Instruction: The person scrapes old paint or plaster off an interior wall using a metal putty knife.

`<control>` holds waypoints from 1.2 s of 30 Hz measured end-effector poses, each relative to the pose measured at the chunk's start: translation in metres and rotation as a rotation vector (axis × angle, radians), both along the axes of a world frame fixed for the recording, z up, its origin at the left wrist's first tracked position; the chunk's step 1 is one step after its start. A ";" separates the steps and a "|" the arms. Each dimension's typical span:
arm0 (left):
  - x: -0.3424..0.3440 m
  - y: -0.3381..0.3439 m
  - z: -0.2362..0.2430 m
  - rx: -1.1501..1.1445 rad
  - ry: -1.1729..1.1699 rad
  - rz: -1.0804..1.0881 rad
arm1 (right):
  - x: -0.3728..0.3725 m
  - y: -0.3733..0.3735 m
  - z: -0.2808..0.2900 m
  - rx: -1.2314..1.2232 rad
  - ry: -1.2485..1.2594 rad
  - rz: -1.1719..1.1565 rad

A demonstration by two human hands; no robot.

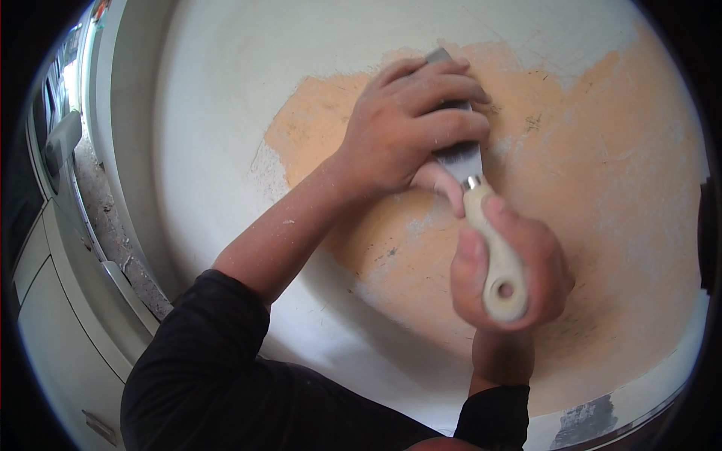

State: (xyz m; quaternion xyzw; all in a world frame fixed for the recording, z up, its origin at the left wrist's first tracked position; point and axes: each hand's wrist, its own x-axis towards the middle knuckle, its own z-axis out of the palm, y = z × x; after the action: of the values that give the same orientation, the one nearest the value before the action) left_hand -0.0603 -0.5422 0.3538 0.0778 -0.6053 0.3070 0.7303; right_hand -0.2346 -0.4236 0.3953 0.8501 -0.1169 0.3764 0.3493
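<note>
A putty knife (503, 292) with a cream handle lies over a broad patch of tan filler (316, 113) on a white panel. My right hand (538, 259) is closed around the handle, its thumb along the side; this hand is slightly blurred. The steel blade (460, 161) points away from me, and my left hand (410, 124) lies across it with bent fingers gripping and pressing it. Dark grey metal shows between those fingers, and a grey end sticks out beyond them. Most of the blade and its contact with the filler are hidden under the left hand.
The white panel (218, 98) curves around the filler, with scratches and pale worn spots. Near its lower right edge is a dark grey patch (587, 422). At the left, past the panel's edge, stands a light-coloured vehicle (68, 331) with a side mirror (63, 141), above rough ground (113, 218).
</note>
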 end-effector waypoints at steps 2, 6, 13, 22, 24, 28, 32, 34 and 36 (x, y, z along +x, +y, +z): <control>-0.003 0.002 -0.005 0.018 -0.007 0.006 | -0.003 0.000 -0.004 -0.023 0.029 -0.009; 0.000 -0.002 0.000 -0.014 0.033 0.049 | 0.001 -0.006 -0.001 0.019 -0.043 0.088; -0.005 -0.001 -0.004 0.002 0.021 0.020 | -0.001 -0.002 -0.003 0.020 -0.011 0.033; -0.004 -0.002 -0.003 0.023 0.007 0.004 | -0.001 -0.009 -0.001 0.001 -0.010 0.073; -0.002 -0.002 0.000 -0.004 0.017 0.013 | -0.001 -0.008 -0.002 0.015 -0.021 0.068; -0.001 -0.005 0.002 -0.024 0.015 0.011 | 0.001 -0.014 0.003 -0.005 -0.016 0.109; -0.001 -0.002 -0.003 -0.008 0.014 0.015 | -0.001 -0.006 0.002 -0.024 0.028 0.026; -0.001 -0.003 0.000 -0.018 -0.013 -0.007 | -0.003 -0.008 -0.001 -0.010 0.025 0.059; -0.003 -0.002 -0.001 -0.001 0.000 0.031 | -0.004 -0.010 -0.002 -0.012 -0.007 0.052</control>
State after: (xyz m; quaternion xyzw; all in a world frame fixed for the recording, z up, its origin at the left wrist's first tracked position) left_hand -0.0631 -0.5439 0.3529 0.0868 -0.6038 0.3185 0.7255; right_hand -0.2382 -0.4333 0.3934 0.8494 -0.0935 0.3889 0.3442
